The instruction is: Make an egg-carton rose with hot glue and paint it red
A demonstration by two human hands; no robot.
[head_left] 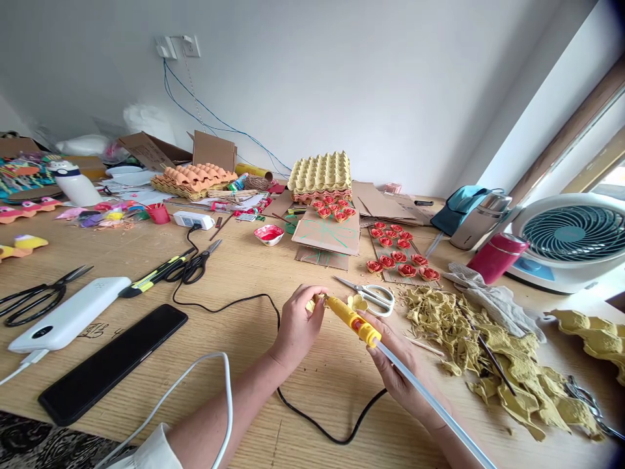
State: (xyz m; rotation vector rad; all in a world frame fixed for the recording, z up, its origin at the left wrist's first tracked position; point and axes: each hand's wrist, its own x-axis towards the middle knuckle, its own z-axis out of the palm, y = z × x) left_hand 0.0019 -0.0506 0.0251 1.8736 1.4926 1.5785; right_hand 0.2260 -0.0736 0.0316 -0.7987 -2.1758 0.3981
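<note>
In the middle of the head view my right hand (393,365) is wrapped round a yellow hot glue gun (352,319). A long clear glue stick (430,400) sticks out of its back end. My left hand (301,320) pinches a small yellow egg-carton piece (311,304), mostly hidden behind the fingers, close to the gun's nozzle. Just beyond the gun lies a yellow egg-carton flower (357,302), beside white-handled scissors (375,298).
Torn yellow carton scraps (488,352) are heaped at right. Red carton roses (403,254) sit on cardboard behind. A black cord (336,443) loops across the table (234,365). A phone (114,361), a power bank (73,312) and black scissors (195,262) lie at left.
</note>
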